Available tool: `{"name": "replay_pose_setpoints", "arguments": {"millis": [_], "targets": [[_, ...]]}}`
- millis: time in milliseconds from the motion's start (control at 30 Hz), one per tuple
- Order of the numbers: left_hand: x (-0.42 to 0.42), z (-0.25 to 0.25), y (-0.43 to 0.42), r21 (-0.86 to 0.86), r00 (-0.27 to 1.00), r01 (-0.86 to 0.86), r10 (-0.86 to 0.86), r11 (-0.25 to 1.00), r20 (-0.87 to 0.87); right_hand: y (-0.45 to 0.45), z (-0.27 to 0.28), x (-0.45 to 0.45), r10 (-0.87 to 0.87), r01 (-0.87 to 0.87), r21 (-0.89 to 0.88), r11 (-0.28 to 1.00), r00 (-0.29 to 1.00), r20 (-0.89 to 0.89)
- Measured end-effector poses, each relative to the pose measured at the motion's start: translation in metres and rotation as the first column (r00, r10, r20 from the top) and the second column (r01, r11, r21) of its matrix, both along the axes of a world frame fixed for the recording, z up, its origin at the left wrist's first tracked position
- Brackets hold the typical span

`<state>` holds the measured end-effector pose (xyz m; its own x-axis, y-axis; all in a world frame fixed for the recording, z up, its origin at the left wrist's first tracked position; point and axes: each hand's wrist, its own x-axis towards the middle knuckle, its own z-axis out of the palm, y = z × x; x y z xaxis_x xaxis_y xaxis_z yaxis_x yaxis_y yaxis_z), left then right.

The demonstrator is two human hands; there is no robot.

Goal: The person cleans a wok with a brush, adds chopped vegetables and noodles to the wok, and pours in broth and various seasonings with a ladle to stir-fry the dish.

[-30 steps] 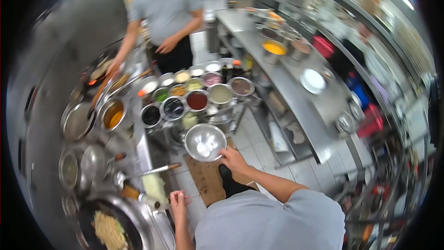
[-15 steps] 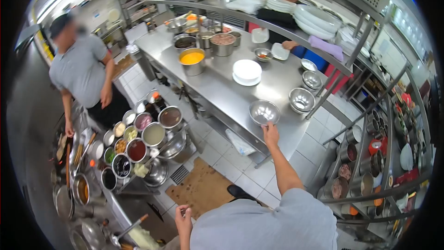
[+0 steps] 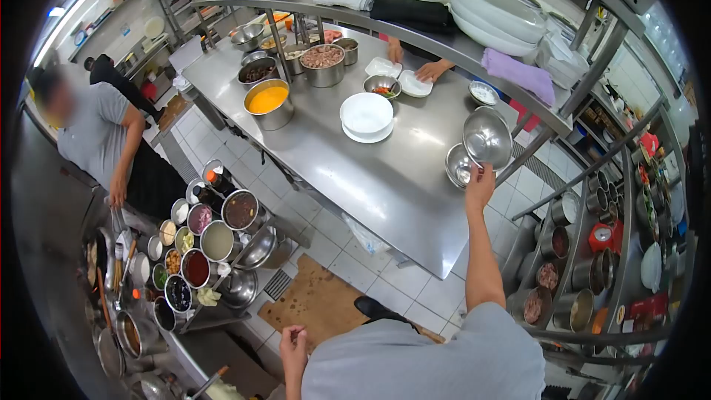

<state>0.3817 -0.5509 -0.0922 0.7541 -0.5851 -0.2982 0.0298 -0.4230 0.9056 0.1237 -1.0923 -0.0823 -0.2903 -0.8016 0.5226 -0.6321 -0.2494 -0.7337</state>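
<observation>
My right hand (image 3: 480, 187) reaches to the right end of the steel table and grips the rim of a shiny metal bowl (image 3: 487, 135). The bowl is tilted up and partly covers another metal bowl (image 3: 454, 163) standing on the table. My left hand (image 3: 294, 346) hangs low over the floor beside my body, its fingers curled in with nothing visible in them. Left of the bowls, a stack of white bowls (image 3: 366, 112) rests on a white plate (image 3: 367, 135).
Pots of orange liquid (image 3: 268, 100) and chopped meat (image 3: 322, 65) stand on the steel table (image 3: 370, 189). Across it, a co-worker's hands (image 3: 433, 70) are near white dishes (image 3: 413, 84). Another person (image 3: 111, 133) stands left by sauce containers (image 3: 196, 268). An overhead shelf (image 3: 296, 1) holds plates.
My right hand has moved right and away from me with the metal bowl, tilting it above the other bowl. My left hand stays low. The co-worker now has both hands at the white dishes.
</observation>
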Motion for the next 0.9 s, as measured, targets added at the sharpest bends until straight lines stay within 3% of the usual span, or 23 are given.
{"name": "replay_pose_setpoints", "arguments": {"millis": [100, 167, 333, 400, 467, 900], "targets": [[-0.003, 0.003, -0.008, -0.029, 1.000, -0.014, 0.014, 0.999, -0.015, -0.001, -0.012, 0.000, -0.027, 0.027, 0.003, 1.000, 0.998, -0.052], [-0.003, 0.008, -0.013, -0.009, 1.000, -0.001, 0.001, 1.000, -0.024, 0.000, -0.027, 0.003, -0.040, 0.045, 0.107, 0.993, 0.998, -0.048], [-0.003, 0.003, -0.013, 0.038, 1.000, 0.003, -0.003, 0.999, -0.014, 0.003, -0.057, 0.007, -0.045, 0.049, 0.066, 0.997, 0.997, -0.063], [-0.003, 0.001, -0.012, 0.032, 1.000, 0.006, -0.006, 0.999, -0.009, 0.007, -0.055, 0.008, -0.044, 0.046, 0.034, 0.998, 0.997, -0.070], [-0.002, 0.001, -0.012, 0.021, 1.000, 0.007, -0.008, 1.000, 0.024, 0.015, -0.049, 0.015, 0.008, -0.017, 0.260, 0.965, 0.999, 0.034], [-0.004, 0.011, -0.011, -0.029, 1.000, 0.008, -0.008, 1.000, 0.017, 0.045, -0.046, 0.055, 0.143, -0.149, 0.267, 0.952, 0.989, 0.043]]}}
